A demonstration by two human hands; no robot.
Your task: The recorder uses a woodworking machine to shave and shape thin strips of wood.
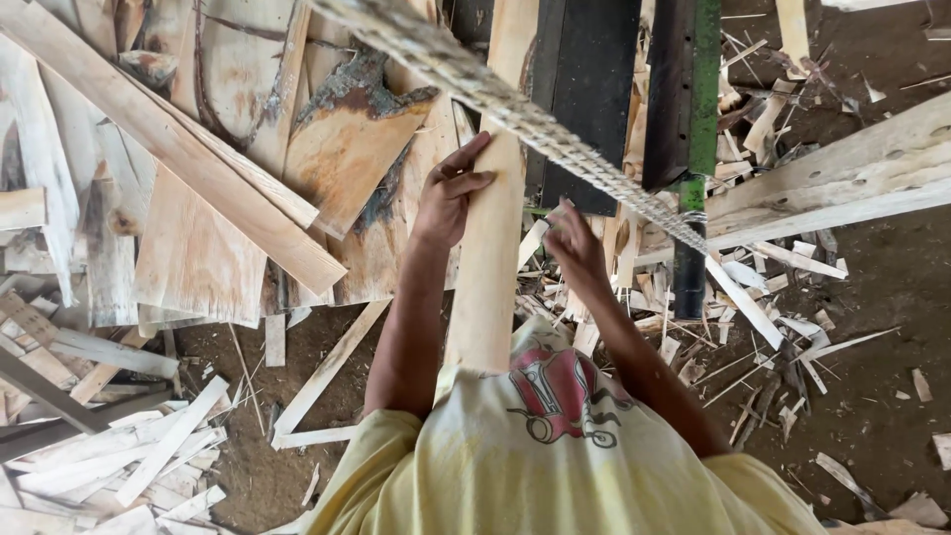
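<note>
No packages, labels, signs or screens anywhere among the boards and wood scraps.

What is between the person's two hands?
In the head view, a long pale wooden plank runs between the left hand, which grips its edge, and the right hand.

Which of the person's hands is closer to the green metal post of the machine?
The right hand. It sits just left of the green metal post, near the twisted rope. The left hand rests farther away, on the long pale wooden plank.
</note>
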